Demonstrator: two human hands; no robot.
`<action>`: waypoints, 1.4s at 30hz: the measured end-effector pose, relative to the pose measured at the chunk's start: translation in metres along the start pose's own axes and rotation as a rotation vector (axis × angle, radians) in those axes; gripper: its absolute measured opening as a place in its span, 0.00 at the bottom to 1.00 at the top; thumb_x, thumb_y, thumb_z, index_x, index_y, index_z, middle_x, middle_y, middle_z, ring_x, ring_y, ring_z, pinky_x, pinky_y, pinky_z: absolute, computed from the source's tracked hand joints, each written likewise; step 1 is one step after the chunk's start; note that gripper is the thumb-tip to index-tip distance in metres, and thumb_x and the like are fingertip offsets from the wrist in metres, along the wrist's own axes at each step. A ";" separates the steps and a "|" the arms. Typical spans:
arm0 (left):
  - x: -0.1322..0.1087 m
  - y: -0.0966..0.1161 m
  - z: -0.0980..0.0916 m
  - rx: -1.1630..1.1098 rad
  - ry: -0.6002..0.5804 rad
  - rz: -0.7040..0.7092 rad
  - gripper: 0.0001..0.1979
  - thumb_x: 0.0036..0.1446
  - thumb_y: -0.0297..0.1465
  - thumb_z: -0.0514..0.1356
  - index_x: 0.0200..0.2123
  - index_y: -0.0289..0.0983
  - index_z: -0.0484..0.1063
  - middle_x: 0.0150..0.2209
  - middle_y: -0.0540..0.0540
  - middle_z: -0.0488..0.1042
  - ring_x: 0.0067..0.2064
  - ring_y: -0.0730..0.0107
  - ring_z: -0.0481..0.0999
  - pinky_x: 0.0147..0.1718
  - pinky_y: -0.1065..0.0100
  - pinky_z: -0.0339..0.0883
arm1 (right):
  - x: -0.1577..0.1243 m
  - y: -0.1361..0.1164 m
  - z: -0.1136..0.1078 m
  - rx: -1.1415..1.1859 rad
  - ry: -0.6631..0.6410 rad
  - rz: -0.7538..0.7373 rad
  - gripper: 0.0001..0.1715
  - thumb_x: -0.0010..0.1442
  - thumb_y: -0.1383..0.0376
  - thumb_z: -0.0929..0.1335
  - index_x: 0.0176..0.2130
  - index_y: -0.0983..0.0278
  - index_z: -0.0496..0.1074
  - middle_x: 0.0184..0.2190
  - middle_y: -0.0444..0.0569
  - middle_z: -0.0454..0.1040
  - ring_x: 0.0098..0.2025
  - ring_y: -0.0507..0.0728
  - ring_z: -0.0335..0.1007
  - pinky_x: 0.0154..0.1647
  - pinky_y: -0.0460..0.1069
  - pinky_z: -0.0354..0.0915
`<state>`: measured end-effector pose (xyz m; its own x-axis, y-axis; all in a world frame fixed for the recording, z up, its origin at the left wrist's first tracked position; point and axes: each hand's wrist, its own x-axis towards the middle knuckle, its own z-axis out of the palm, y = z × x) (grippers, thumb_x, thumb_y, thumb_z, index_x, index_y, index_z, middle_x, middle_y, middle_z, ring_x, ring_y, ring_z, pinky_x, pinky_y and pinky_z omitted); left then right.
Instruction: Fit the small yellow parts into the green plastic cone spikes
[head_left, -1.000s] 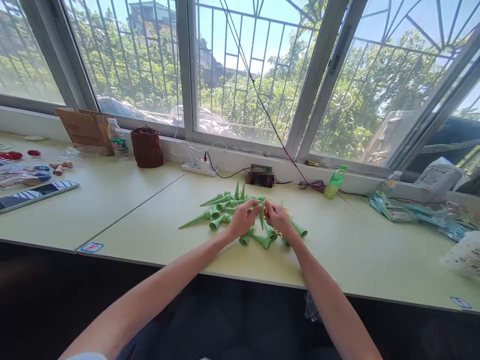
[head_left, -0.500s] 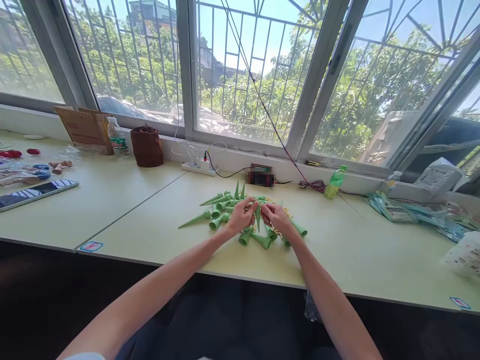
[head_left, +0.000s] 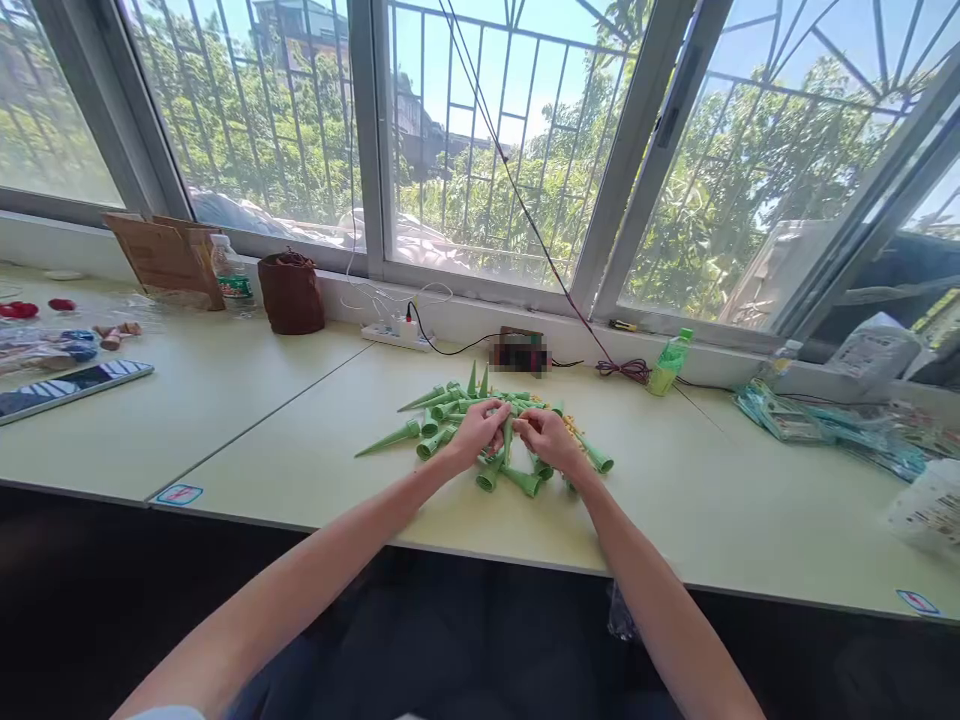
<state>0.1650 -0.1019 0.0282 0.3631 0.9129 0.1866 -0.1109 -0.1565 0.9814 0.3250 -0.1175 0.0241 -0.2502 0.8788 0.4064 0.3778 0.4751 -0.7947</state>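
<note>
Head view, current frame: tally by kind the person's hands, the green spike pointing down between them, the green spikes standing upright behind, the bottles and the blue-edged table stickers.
Hands: 2 (left hand, right hand)
Downward green spike: 1
Upright green spikes: 2
Bottles: 3
Stickers: 2
Total: 10

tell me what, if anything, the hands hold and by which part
The left hand holds a green tapered spike by its upper end, tip pointing down. Whether the right hand grips anything cannot be told.
</note>
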 end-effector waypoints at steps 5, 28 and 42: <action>0.000 0.002 0.001 -0.073 0.008 -0.059 0.15 0.57 0.42 0.60 0.30 0.37 0.63 0.10 0.58 0.56 0.09 0.79 0.55 0.07 0.77 0.46 | -0.002 -0.006 -0.001 -0.027 0.006 0.004 0.20 0.60 0.52 0.64 0.24 0.62 0.64 0.15 0.42 0.63 0.17 0.51 0.55 0.21 0.47 0.54; 0.002 0.001 0.005 -0.199 -0.014 0.030 0.29 0.44 0.45 0.69 0.41 0.37 0.61 0.20 0.55 0.68 0.18 0.75 0.68 0.14 0.74 0.61 | 0.005 0.008 -0.002 0.075 0.194 0.040 0.27 0.61 0.44 0.61 0.23 0.60 0.58 0.14 0.40 0.57 0.15 0.50 0.52 0.17 0.47 0.52; 0.003 -0.007 0.003 -0.032 -0.081 0.186 0.23 0.52 0.45 0.64 0.41 0.39 0.58 0.20 0.56 0.69 0.16 0.75 0.68 0.15 0.75 0.61 | 0.004 0.005 -0.003 0.033 0.211 0.074 0.26 0.59 0.45 0.63 0.22 0.60 0.57 0.15 0.41 0.56 0.17 0.51 0.52 0.18 0.47 0.52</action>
<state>0.1694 -0.0992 0.0216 0.4069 0.8358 0.3687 -0.2122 -0.3061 0.9280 0.3288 -0.1121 0.0232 -0.0301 0.9027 0.4293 0.3575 0.4107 -0.8387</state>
